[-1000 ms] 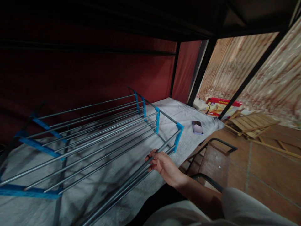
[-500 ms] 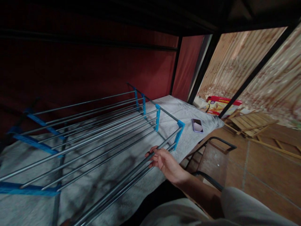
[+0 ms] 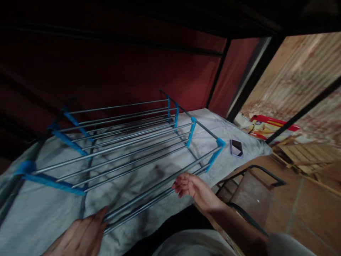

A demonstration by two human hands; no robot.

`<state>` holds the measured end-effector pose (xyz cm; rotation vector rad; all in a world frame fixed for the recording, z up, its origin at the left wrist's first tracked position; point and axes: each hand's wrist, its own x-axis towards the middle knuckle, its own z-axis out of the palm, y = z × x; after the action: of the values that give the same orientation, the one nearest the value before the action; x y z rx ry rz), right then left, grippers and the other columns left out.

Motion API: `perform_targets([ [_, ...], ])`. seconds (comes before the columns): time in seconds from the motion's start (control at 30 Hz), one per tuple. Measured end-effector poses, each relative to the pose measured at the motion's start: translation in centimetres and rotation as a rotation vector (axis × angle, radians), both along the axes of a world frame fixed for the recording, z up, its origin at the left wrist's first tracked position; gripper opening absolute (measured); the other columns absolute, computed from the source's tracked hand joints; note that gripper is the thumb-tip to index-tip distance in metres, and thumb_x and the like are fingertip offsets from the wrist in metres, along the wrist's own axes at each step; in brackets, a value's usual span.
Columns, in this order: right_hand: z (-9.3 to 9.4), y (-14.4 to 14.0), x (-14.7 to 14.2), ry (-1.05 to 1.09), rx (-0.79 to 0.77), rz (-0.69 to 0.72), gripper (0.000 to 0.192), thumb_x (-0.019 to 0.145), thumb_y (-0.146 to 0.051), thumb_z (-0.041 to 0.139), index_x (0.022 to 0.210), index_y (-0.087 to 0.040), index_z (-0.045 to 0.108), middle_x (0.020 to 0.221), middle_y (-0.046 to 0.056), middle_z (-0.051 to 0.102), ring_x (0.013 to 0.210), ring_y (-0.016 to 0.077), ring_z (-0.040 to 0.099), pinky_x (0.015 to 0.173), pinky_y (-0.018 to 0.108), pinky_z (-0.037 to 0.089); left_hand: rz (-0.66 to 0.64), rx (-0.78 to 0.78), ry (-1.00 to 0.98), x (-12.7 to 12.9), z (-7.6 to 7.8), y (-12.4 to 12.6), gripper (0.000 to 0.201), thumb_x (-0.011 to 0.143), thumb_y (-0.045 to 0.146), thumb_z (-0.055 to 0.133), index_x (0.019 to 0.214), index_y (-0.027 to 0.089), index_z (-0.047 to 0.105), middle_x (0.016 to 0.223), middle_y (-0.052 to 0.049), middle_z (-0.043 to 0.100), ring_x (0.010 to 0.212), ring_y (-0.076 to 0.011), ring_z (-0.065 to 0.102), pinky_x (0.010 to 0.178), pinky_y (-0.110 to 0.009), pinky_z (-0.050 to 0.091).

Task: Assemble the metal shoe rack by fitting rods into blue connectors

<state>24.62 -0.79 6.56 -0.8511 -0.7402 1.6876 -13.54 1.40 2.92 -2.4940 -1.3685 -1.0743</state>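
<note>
- The big metal rack [image 3: 128, 149] lies on its side on the grey bed [image 3: 39, 220], under a dark bunk frame.
- My left hand [image 3: 80, 236] has just come in; its grip lies spread on the near bars.
- My right hand [image 3: 195, 186] has let go, grip loose beside the bars.
- A phone [image 3: 236, 148] rests near the bed's end.
</note>
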Motion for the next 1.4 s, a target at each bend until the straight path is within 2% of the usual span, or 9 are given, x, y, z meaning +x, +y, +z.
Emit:
perform_targets([
  [0.17,2.2,-1.7,-0.9,-0.393,0.388,0.11,0.018,0.1,-0.027,0.054,0.096,-0.022,0.07,0.095,0.004,0.072,0.086,0.016,0.068,0.076,0.028,0.055,0.076,0.218,0.401,4.9,5.0,-3.1,0.023,0.096,0.011,0.051,0.116,0.015,0.062,0.083,-0.004,0.069,0.076,-0.0194,0.064,0.068,-0.031,0.05],
  [0.33,4.2,0.7,-3.8,-1.068,1.15,-0.008,0.025,0.1,-0.017,0.054,0.12,-0.026,0.067,0.122,0.006,0.069,0.116,0.0213,0.063,0.1,0.037,0.051,0.278,0.153,0.38,6.3,4.7,-3.1,0.022,0.098,0.01,0.049,0.117,0.013,0.06,0.084,-0.004,0.068,0.078,-0.0206,0.06,0.071,-0.034,0.046],
  [0.43,4.0,1.7,-6.5,-1.373,1.404,0.007,0.029,0.101,-0.019,0.052,0.128,-0.02,0.063,0.123,0.009,0.069,0.113,0.0247,0.064,0.102,0.043,0.05,0.341,0.131,0.361,6.7,4.2,-3.4,0.024,0.097,0.011,0.052,0.119,0.014,0.06,0.087,-0.004,0.068,0.079,-0.0209,0.059,0.073,-0.036,0.045],
  [0.8,3.4,3.4,-7.6,-1.56,1.515,0.089,0.03,0.103,-0.016,0.046,0.13,-0.017,0.06,0.109,0.009,0.069,0.093,0.0198,0.067,0.085,0.035,0.053,0.405,0.273,0.092,5.8,5.7,-5.9,0.048,0.089,0.012,0.065,0.136,0.024,0.059,0.123,-0.009,0.069,0.124,-0.0247,0.06,0.118,-0.048,0.031],
  [0.93,3.8,3.3,-7.7,-1.527,1.53,0.054,0.03,0.104,-0.017,0.045,0.13,-0.017,0.061,0.108,0.008,0.069,0.092,0.0187,0.066,0.085,0.035,0.052,0.65,0.375,-0.394,2.0,6.3,-7.0,0.044,0.09,0.025,0.067,0.134,0.025,0.061,0.135,-0.01,0.061,0.131,-0.026,0.054,0.118,-0.047,0.035],
  [1.03,3.9,3.3,-7.8,-1.525,1.524,0.039,0.029,0.104,-0.018,0.045,0.128,-0.018,0.062,0.107,0.007,0.069,0.091,0.0184,0.066,0.085,0.034,0.052,0.726,0.196,-1.023,-0.8,7.2,-5.6,0.045,0.095,0.05,0.056,0.127,0.02,0.065,0.126,-0.011,0.067,0.119,-0.0245,0.062,0.106,-0.041,0.047],
  [1.13,3.6,3.3,-7.7,-1.53,1.513,0.035,0.03,0.104,-0.018,0.046,0.129,-0.019,0.062,0.107,0.007,0.07,0.091,0.0185,0.066,0.086,0.034,0.051,0.514,-0.255,-1.437,-1.9,8.1,-3.5,0.066,0.09,0.071,0.048,0.106,0.011,0.072,0.091,-0.012,0.074,0.086,-0.0234,0.07,0.084,-0.036,0.055],
  [1.23,3.4,3.4,-7.6,-1.529,1.513,0.028,0.031,0.103,-0.015,0.047,0.13,-0.021,0.062,0.107,0.007,0.07,0.091,0.0183,0.066,0.085,0.034,0.051,0.389,-0.483,-1.498,-1.6,8.7,-2.6,0.077,0.086,0.079,0.044,0.096,0.008,0.074,0.07,-0.01,0.069,0.066,-0.0207,0.065,0.067,-0.031,0.053],
  [1.4,3.4,3.4,-7.6,-1.564,1.51,0.052,0.035,0.1,-0.01,0.047,0.13,-0.021,0.062,0.108,0.006,0.07,0.091,0.0188,0.065,0.085,0.034,0.05,0.393,-0.449,-1.436,-1.0,8.7,-3.0,0.075,0.089,0.076,0.042,0.089,0.009,0.075,0.065,-0.008,0.065,0.055,-0.0141,0.053,0.054,-0.025,0.043],
])
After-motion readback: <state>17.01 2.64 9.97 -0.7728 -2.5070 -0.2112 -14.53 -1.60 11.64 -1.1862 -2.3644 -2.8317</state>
